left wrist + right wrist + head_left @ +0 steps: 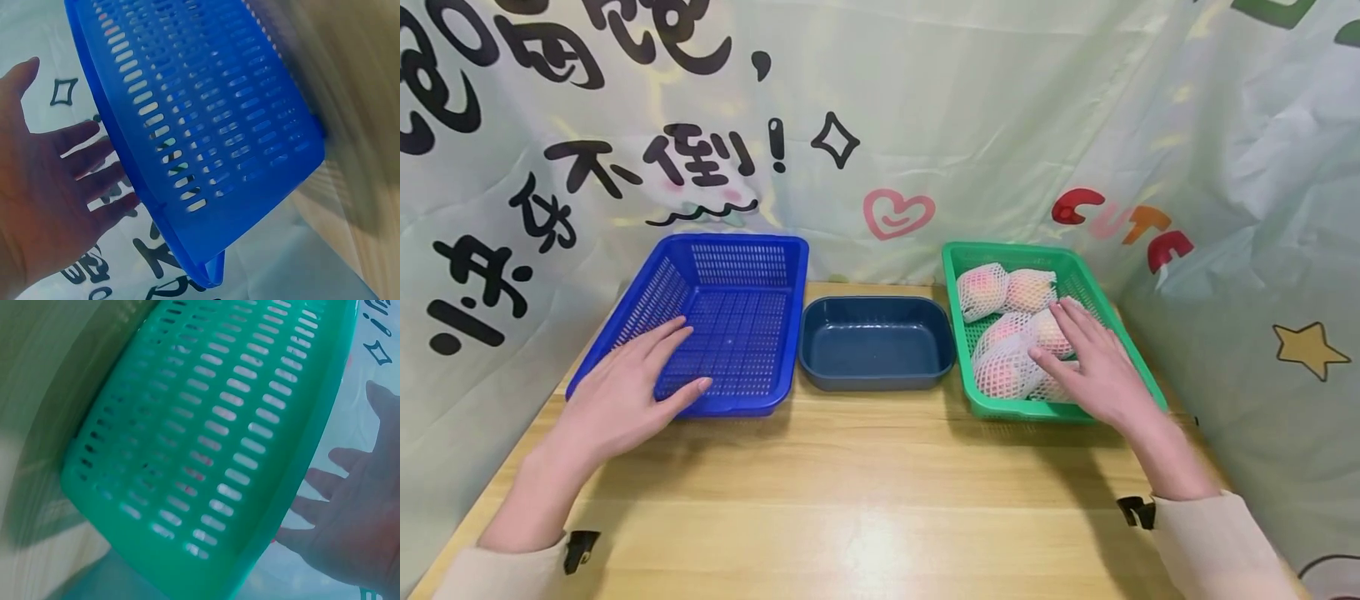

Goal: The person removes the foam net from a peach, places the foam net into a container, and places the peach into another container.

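My left hand (628, 396) is over the near left side of a blue plastic basket (730, 410), fingers extended and thumb spread, holding nothing. In the left wrist view, that hand (56, 181) shows its palm beside the rim of the blue basket (250, 206). Over the right part of a green plastic basket (951, 283) is my right hand (1093, 367), also with extended fingers and nothing in its grasp. Several round pinkish fruits in white foam nets (1007, 367) lie inside the green basket, partly hidden by this hand. The right wrist view has the right hand (350, 519) beside the green basket's slotted wall (206, 444).
Between the two baskets stands a dark blue rectangular dish (876, 383). All three containers are on a light wooden table (865, 483). A pale cloth (1000, 125) printed with writing and drawings hangs behind and along both sides.
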Motion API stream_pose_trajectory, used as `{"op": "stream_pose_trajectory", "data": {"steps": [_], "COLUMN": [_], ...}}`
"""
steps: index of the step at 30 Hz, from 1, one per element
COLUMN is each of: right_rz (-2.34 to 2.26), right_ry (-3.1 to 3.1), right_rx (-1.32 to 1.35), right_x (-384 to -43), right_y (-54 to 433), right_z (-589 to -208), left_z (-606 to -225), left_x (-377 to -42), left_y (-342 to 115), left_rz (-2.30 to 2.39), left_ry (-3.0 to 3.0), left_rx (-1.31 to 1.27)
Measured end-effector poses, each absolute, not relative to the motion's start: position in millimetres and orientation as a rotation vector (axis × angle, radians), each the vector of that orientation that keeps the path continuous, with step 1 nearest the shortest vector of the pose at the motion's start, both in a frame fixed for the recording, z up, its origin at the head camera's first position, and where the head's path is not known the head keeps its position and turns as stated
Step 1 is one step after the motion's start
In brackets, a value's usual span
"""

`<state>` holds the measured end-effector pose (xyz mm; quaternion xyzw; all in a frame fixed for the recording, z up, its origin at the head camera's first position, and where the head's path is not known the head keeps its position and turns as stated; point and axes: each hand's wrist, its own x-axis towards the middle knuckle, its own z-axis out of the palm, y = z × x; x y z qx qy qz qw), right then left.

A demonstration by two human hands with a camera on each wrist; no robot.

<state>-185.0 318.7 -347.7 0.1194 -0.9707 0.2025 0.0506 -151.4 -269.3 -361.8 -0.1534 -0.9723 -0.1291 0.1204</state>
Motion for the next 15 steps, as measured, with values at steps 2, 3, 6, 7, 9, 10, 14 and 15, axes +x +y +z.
{"op": "stream_pose_trajectory", "data": {"steps": [2, 3, 6, 7, 9, 10, 14, 15], "right_rz": [0.645, 0.659, 0.694, 0.702, 0.71, 0.706, 0.69, 0.689], "right_ry": [-2.943, -2.935, -2.917, -2.908, -2.889, -2.88, -2.84, -2.836], "right_rx": [0.384, 0.395, 0.44, 0.463, 0.52, 0.548, 0.65, 0.67], "right_x": [-186, -187, -189, -189, -190, -190, -195, -196], "right_y": [316, 314, 310, 309, 307, 306, 302, 300], "right_z": [-348, -348, -349, -349, -350, -351, -353, -354], "left_z": [-363, -364, -367, -368, -371, -372, -376, -376], "left_x": [-148, -147, -142, -141, -138, -137, -134, -133], "left_y": [-267, -266, -266, -266, -266, -266, -265, -265], "left_rz": [-0.365, -0.355, -0.327, -0.318, -0.298, -0.292, -0.29, -0.289], "left_ry": [-2.82, -2.811, -2.792, -2.789, -2.784, -2.783, -2.795, -2.801], "left_rx": [-0.473, -0.482, -0.513, -0.523, -0.547, -0.558, -0.58, -0.578]}}
